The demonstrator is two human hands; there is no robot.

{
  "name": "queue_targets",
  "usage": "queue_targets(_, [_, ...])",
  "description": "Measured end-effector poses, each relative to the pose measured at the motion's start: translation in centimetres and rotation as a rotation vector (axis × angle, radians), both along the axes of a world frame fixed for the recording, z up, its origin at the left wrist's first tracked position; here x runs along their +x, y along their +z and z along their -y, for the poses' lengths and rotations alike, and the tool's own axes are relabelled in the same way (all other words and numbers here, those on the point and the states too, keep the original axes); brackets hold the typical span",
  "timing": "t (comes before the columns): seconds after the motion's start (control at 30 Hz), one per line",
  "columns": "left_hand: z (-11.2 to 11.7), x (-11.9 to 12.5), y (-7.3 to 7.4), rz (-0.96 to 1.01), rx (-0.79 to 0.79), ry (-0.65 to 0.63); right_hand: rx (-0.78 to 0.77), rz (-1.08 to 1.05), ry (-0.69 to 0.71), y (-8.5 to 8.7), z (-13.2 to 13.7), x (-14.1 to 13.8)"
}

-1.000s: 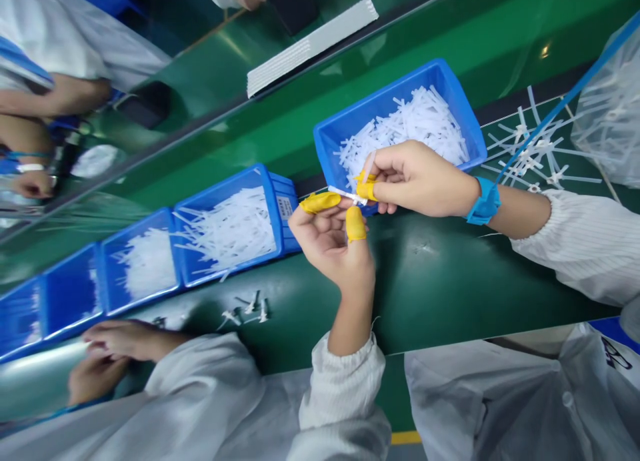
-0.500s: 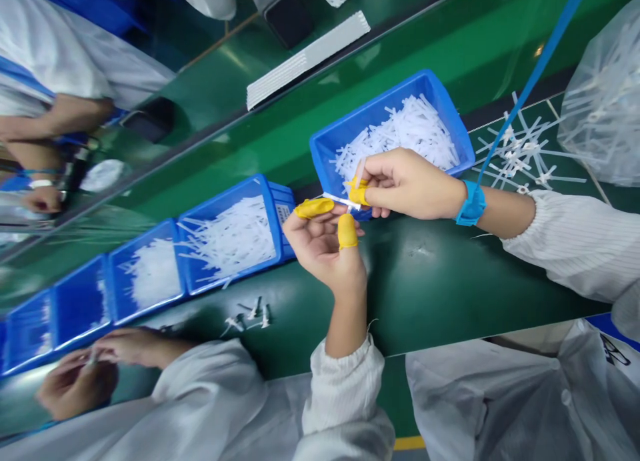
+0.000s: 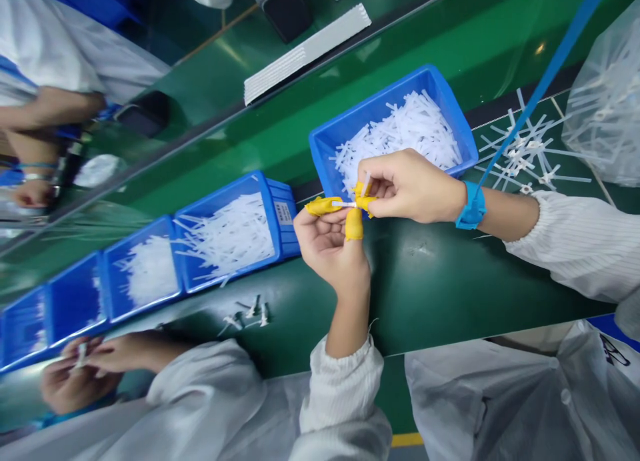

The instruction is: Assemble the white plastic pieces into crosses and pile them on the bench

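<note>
My left hand (image 3: 333, 247), with yellow finger cots on thumb and forefinger, is closed around a small white plastic piece (image 3: 344, 204). Meeting it from the right, my right hand (image 3: 407, 184) also wears yellow cots and a blue wrist strap (image 3: 471, 206). Its fingertips pinch a short translucent tube (image 3: 367, 181) close to the white piece; the exact contact is hidden by the fingers. Both hands are over the front edge of a blue bin (image 3: 320, 147) holding many short white tubes (image 3: 400, 131).
More blue bins (image 3: 287, 211) run to the left. White parts with tubes (image 3: 525, 151) lie at the right beside a clear bag (image 3: 607, 107). A co-worker's hands (image 3: 90, 367) work at the lower left, near several small parts (image 3: 253, 312) on the green table (image 3: 440, 281).
My left hand has shifted slightly right and up, bringing its thumb closer to the right fingertips. The white piece has turned slightly and is more covered by fingers.
</note>
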State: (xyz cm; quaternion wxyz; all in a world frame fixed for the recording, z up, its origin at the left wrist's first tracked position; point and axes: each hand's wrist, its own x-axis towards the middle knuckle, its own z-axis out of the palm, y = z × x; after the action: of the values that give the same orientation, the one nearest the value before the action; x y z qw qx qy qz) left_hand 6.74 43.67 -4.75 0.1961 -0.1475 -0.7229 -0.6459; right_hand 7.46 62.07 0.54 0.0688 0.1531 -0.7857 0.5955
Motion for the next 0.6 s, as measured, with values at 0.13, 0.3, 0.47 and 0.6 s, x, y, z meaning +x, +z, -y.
queue_targets(0.13, [0.0,0.0,0.4,-0.001,-0.004,-0.006,0.025,0.009,-0.030,0.1,0.2,0.2])
queue_targets(0.3, [1.0,-1.2,0.8,-0.075,-0.050,0.082,-0.100,-0.020,0.021,0.1,0.6,0.6])
queue_targets(0.47, [4.2,-4.5,0.5,-0.158,0.052,0.213,-0.049,-0.077,0.320,-0.2,1.7,1.9])
queue_targets(0.6, [7.4,-6.7,0.3,-0.184,0.063,0.350,0.116,-0.089,0.392,-1.9,2.7,2.3])
